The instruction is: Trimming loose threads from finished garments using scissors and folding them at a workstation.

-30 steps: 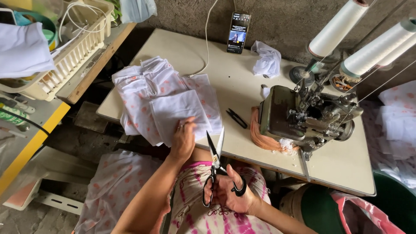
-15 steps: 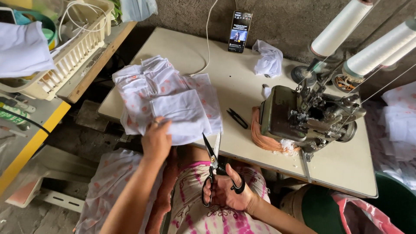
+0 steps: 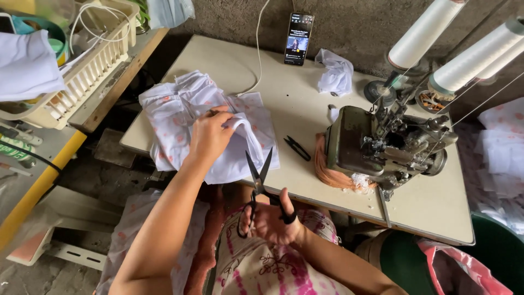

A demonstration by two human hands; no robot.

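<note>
Fabric pile (image 3: 180,117) — white with small orange print. Scissors (image 3: 261,188) — black handles, dark blades. Sewing machine (image 3: 376,145): grey-green. Thread cones (image 3: 475,54): white. Table (image 3: 295,87): cream. Basket (image 3: 90,68): cream.

This is a small sewing workshop: a sewing machine (image 3: 382,145) on the desk (image 3: 305,104), thread cones (image 3: 423,33), fabric pieces (image 3: 180,117).

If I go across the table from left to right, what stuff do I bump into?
Pile of white cloth → left hand → big scissors → small black snips → sewing machine
</note>
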